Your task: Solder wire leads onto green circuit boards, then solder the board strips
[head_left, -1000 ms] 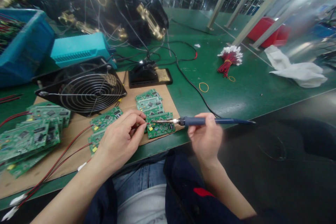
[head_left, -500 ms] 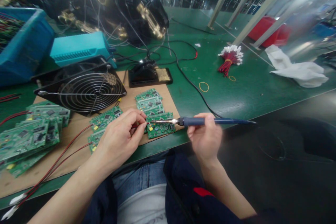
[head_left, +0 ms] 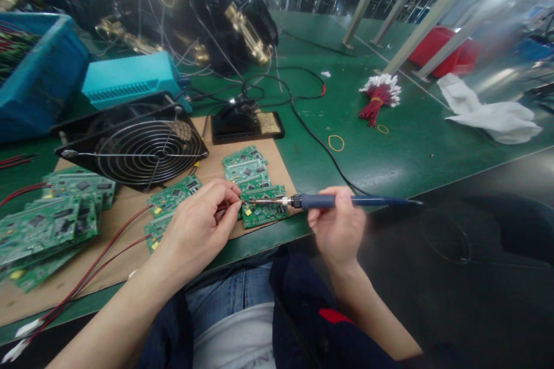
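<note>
My right hand (head_left: pixel 338 222) is closed around the blue handle of a soldering iron (head_left: pixel 322 201), which lies almost level and points left. Its tip reaches the left edge of a green circuit board (head_left: pixel 270 213), close to my left fingertips. With thumb and forefinger pinched, my left hand (head_left: pixel 208 213) holds a thin red wire (head_left: pixel 223 206) at that same edge; most of the wire is hidden by the hand. More circuit boards (head_left: pixel 244 162) lie overlapped behind this one. Left of my hand, other boards (head_left: pixel 175 196) have red and black wires (head_left: pixel 108 245) attached.
A black fan with a wire guard (head_left: pixel 153 153) stands on the cardboard (head_left: pixel 121 207). Behind are a soldering stand with sponge (head_left: pixel 246 121), a turquoise box (head_left: pixel 132 78) and a blue bin (head_left: pixel 52 75). Stacked boards (head_left: pixel 47 222) lie left, bundled red wires (head_left: pixel 380 98) right. The iron's cord (head_left: pixel 311 132) crosses the table.
The soldering iron and my right hand have shifted very slightly left. My left hand keeps its pinch in the same place.
</note>
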`<state>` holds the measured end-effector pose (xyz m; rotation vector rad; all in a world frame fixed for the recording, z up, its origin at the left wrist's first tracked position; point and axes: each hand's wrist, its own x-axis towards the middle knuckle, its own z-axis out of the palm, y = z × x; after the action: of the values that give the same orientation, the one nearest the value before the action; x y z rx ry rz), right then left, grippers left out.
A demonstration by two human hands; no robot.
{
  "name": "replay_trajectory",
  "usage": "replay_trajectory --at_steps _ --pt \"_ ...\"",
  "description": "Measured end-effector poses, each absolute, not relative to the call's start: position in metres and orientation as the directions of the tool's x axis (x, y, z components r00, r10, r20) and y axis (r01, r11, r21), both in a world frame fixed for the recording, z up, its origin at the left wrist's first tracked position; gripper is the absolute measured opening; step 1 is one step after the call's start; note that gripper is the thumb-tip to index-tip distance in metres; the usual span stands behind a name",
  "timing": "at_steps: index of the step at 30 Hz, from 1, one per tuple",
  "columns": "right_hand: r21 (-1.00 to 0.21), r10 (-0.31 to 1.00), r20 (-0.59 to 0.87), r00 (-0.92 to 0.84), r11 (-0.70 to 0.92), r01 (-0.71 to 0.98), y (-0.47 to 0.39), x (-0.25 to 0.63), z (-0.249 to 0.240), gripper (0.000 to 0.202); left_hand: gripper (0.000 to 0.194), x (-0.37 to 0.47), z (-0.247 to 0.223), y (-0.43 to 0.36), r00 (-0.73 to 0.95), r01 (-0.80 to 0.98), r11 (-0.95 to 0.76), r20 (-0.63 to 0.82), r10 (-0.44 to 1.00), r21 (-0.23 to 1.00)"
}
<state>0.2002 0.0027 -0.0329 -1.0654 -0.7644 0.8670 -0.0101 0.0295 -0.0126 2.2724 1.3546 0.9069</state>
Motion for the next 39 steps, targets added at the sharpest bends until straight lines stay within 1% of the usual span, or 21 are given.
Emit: replay_trajectory --at_steps 7,14,18,26,29,32,34,35,37,38,39 --pt "-0.951 0.880 0.093 0.465 0.217 -0.221 0.002 0.201 -0.032 0.039 0.014 -0.010 -0.014 0.029 0.324 0.645 -0.468 0.339 0.883 0.604" --pt "-0.924 0.835 0.048 0.548 0.245 -0.293 0.010 0.208 -0.025 0.039 0.016 -0.010 -0.014 0.029 0.329 0.630 -0.472 0.339 0.881 0.617" --pt "-0.920 0.805 0.056 0.590 0.272 -0.283 0.018 0.215 -0.021 0.040 0.016 -0.010 -0.013 0.029 0.322 0.629 -0.460 0.328 0.888 0.627" --pt "-0.922 0.804 0.045 0.593 0.263 -0.286 0.024 0.220 -0.024 0.043 0.018 -0.009 -0.014 0.030 0.320 0.613 -0.463 0.335 0.886 0.640" --pt "-0.915 0.796 0.038 0.604 0.270 -0.299 0.024 0.221 -0.024 0.042 0.018 -0.009 -0.014 0.028 0.342 0.637 -0.504 0.373 0.863 0.583" --pt "-0.904 0.783 0.019 0.621 0.279 -0.325 0.025 0.222 -0.023 0.042 0.016 -0.008 -0.013 0.025 0.370 0.692 -0.590 0.497 0.785 0.416" --pt "-0.896 0.774 0.005 0.633 0.285 -0.340 0.026 0.222 -0.023 0.042 0.007 -0.007 -0.014 0.022 0.413 0.711 -0.634 0.548 0.727 0.305" --pt "-0.894 0.770 0.000 0.638 0.287 -0.346 0.027 0.222 -0.022 0.042 0.015 -0.007 -0.014 0.021 0.446 0.707 -0.653 0.546 0.709 0.270" --pt "-0.890 0.764 -0.011 0.646 0.287 -0.355 0.028 0.221 -0.022 0.042 0.042 -0.006 -0.017 0.019 0.525 0.685 -0.690 0.498 0.690 0.235" --pt "-0.889 0.762 -0.016 0.647 0.285 -0.358 0.028 0.221 -0.021 0.042 0.051 -0.006 -0.019 0.018 0.556 0.675 -0.702 0.469 0.686 0.225" --pt "-0.890 0.761 -0.022 0.648 0.281 -0.360 0.028 0.221 -0.020 0.042 0.056 -0.005 -0.021 0.018 0.579 0.671 -0.708 0.442 0.686 0.220"
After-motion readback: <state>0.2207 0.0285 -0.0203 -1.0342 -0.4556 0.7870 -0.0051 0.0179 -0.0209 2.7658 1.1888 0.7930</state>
